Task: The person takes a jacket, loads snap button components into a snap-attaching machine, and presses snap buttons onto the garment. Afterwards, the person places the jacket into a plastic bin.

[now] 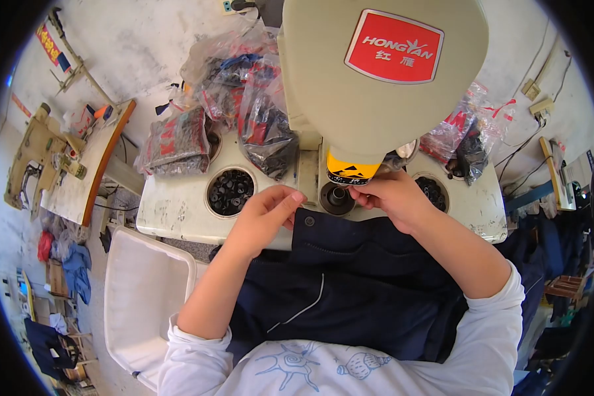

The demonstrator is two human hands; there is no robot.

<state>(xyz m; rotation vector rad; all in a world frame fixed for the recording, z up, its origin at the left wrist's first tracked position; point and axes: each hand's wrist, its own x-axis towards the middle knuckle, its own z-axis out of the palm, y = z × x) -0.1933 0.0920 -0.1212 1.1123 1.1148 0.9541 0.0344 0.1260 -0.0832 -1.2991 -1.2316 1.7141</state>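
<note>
At lower centre, the dark cloth point(356, 290) reaches up to the die point(337, 200). The left hand point(265, 214) seems to pinch its corner, probably for keeping it straight; what the right hand point(397, 201) grips, I cannot tell. Black fasteners point(230, 193) sit left of centre, likely for easy reach.

Garment workshop is recognised. Press machine point(376, 115) marked HONGYAN is set at worktable point(171, 210); black fastener parts point(230, 193) are kept there, plastic bags point(264, 119) are piled; sewing machine point(38, 150) is placed at left.
</note>
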